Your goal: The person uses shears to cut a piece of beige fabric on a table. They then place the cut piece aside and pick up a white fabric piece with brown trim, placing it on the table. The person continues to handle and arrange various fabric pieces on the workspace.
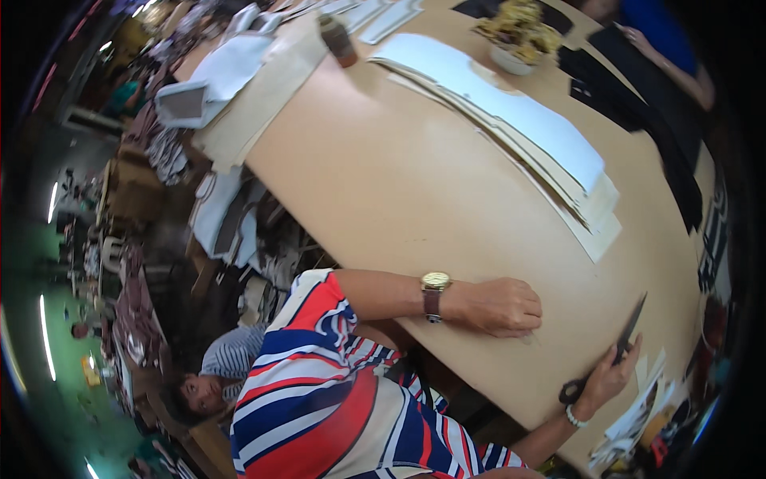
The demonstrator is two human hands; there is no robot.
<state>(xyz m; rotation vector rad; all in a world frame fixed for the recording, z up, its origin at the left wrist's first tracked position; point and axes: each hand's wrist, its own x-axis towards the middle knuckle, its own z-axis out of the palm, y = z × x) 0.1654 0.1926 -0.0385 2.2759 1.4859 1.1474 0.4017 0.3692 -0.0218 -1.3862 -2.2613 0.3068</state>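
My left hand (501, 308), with a gold watch on a brown strap at its wrist, rests on the tan table top with its fingers curled in. What those fingers hold, if anything, is hidden; a faint pale bit shows beside them. Over the table's right-hand edge, my right hand (608, 378) is closed around a pair of dark scissors (633, 323). Their blades point up and away, and one black handle loop sticks out past the hand. A light beaded bracelet circles the right wrist.
Stacked white and cream pattern pieces (511, 128) lie across the far table (359, 176). Behind them stand a bowl of yellowish food (519, 40) and a brown jar (338, 41). Black cloth (638, 96) lies near another person's arm (678, 76). Paper scraps (638, 407) sit at lower right.
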